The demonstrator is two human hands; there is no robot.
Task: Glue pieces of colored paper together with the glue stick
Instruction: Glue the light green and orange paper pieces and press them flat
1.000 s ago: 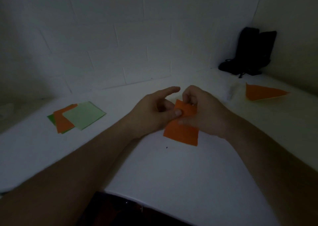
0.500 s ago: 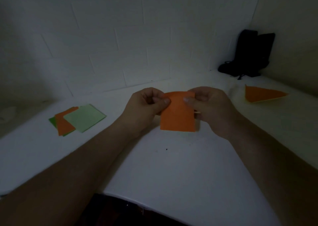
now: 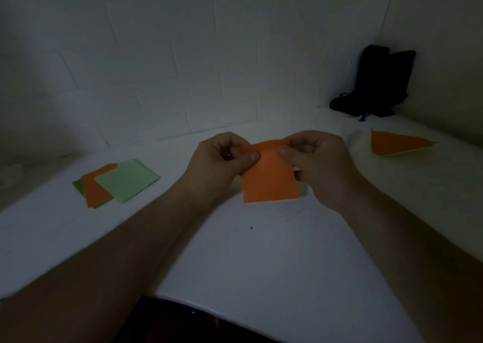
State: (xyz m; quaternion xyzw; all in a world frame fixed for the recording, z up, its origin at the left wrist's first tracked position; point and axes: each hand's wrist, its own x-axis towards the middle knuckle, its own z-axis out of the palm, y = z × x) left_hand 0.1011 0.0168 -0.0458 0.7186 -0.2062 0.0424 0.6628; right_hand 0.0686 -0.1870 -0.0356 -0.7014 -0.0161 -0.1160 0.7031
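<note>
hands meet at centre of the head view, above the white counter. left hand pinches the upper left edge of the orange paper square, thumb on the near face, other fingers curled behind. right hand pinches the upper right edge the same way, thumb tip on the near face, fingers curled behind. thumbs sit close together along the top of the sheet. top edge of the sheet bends away from the camera; lower part hangs roughly flat. a thin pale strip shows along the bottom edge; cannot tell whether it is a second sheet or the reverse side.

left of the hands, well apart, on the counter: stack of paper pieces, light green square on top, orange piece under it, darker green at the bottom, all fanned out.

far right on the counter: orange paper triangle, pale edge below it. behind it, in the far right corner against the tiled wall: dark object, too dim to identify.

glue stick not identifiable in the dim view.
</note>
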